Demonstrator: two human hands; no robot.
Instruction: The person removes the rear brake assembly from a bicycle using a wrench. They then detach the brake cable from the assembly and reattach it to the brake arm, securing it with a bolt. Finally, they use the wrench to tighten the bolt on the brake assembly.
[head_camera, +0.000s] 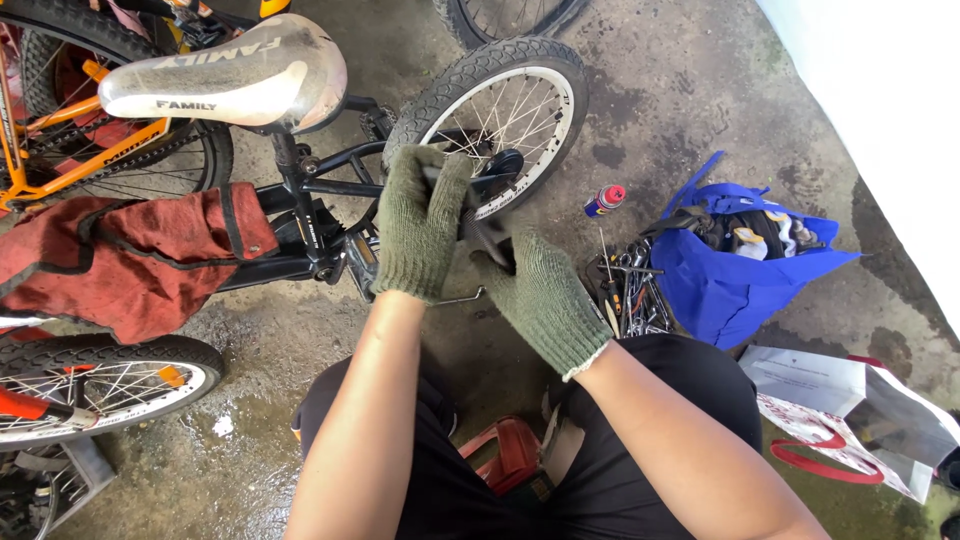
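Both gloved hands meet at frame centre by the small wheel (500, 110): left hand (420, 220) fingers curl round a dark tool (487, 235), right hand (545, 295) fingers grip its lower end.

A bike repair spot on a stained, wet concrete floor (700, 70). Around a small black bike (330, 215): an orange bike (60, 150) to its left, loose wheels (100, 385) below-left, tools (630, 285) and a spray can (604, 201) to its right.
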